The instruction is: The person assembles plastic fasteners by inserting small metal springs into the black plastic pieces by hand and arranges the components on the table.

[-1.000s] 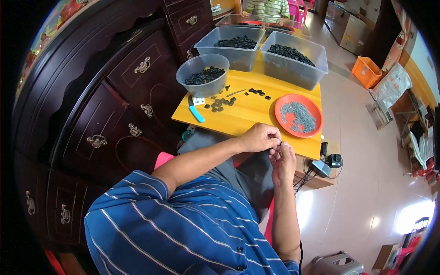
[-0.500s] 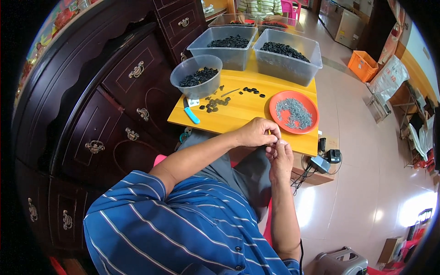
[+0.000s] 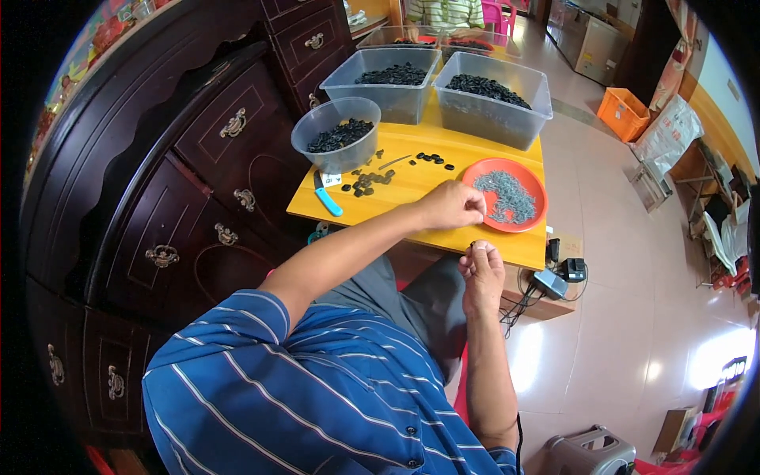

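Viewed from beside the table (image 3: pixel 408 202), the main change is a separation of the hands. Half a second ago their fingertips met; now the left hand (image 3: pixel 453 206) is raised away, and the right hand (image 3: pixel 484 277) carries the small dark piece (image 3: pixel 473 245) unassisted. For the work, this means the two-handed contact is broken — the piece depends on a single grip.

Right hand: thumb and fingers pinched on the piece, which projects at the fingertips, just off the near edge of the table. Left hand: fingers curled, tips drawn close together; whether anything is held between them cannot be told.

Location of parts: the small dark piece lies below the left hand in view, apart from it. The left fingertips overlap the near left rim of the red plate (image 3: pixel 541 194) — contact cannot be confirmed. Thin grey bits (image 3: pixel 511 192) cover the plate, just beyond those fingertips. Loose dark discs (image 3: pixel 366 188) lie to the left, well apart from both hands.
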The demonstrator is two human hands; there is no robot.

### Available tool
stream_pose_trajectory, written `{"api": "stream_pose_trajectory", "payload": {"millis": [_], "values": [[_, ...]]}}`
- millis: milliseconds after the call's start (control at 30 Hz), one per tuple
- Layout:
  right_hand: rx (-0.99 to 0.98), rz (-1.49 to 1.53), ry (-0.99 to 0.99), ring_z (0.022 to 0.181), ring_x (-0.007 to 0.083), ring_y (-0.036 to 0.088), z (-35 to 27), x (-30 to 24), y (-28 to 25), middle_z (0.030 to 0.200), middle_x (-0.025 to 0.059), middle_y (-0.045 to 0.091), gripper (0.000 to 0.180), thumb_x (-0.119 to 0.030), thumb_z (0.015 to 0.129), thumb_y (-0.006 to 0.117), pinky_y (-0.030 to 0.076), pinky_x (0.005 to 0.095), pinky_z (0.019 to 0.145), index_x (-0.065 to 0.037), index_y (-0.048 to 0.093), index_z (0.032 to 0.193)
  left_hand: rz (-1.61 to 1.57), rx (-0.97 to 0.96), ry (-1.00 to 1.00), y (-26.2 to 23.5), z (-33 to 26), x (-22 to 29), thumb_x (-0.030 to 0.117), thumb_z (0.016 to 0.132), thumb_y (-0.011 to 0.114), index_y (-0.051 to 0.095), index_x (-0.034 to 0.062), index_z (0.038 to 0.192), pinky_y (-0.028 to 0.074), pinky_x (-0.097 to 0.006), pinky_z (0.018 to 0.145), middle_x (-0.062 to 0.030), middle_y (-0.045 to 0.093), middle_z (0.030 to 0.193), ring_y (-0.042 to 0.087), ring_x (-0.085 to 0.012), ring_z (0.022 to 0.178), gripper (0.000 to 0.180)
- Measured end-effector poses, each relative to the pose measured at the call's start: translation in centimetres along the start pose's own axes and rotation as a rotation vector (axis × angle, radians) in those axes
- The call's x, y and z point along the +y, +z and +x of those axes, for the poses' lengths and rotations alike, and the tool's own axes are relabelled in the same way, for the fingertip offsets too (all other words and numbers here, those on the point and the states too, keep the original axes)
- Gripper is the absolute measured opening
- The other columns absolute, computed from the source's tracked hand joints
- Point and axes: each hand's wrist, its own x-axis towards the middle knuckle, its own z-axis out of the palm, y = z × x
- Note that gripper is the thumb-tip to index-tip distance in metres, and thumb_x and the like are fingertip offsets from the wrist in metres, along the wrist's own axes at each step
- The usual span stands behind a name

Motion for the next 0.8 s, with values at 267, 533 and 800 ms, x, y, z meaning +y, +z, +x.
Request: {"api": "stream_pose_trajectory", "payload": {"millis": [267,533,800], "values": [[-0.050,-0.113,0.030,0.075,0.0092,0.065,-0.6,-0.3,1.1,0.100,0.0054,0.071,0.014,-0.023,0.103,0.062,0.051,0.0224,0.067,-0.010,0.061,0.108,0.467,0.041,0.170,1.7,5.0,-3.1,0.016,0.080,0.070,0.072,0.0107,0.084,0.054,-0.046,0.072,-0.0095,0.071,0.087,0.069,-0.0316,0.084,0.007],[-0.049,-0.154,-0.044,0.068,0.0073,0.059,-0.6,-0.6,1.4,0.093,0.0034,0.069,0.014,-0.018,0.102,0.064,0.045,0.0200,0.061,-0.007,0.064,0.110,0.557,-0.046,0.229,2.7,6.6,-3.5,0.017,0.079,0.071,0.072,0.0137,0.079,0.054,-0.046,0.073,-0.0071,0.070,0.085,0.069,-0.0301,0.085,0.003],[-0.034,-0.132,-0.037,0.071,0.0081,0.059,-0.8,-0.8,1.5,0.091,0.0036,0.068,0.018,-0.014,0.101,0.064,0.048,0.0206,0.065,-0.003,0.065,0.114,0.592,-0.198,0.127,2.5,8.6,-2.8,0.017,0.076,0.072,0.076,0.0157,0.080,0.055,-0.046,0.073,-0.0080,0.073,0.082,0.070,-0.0300,0.083,0.006]]}}
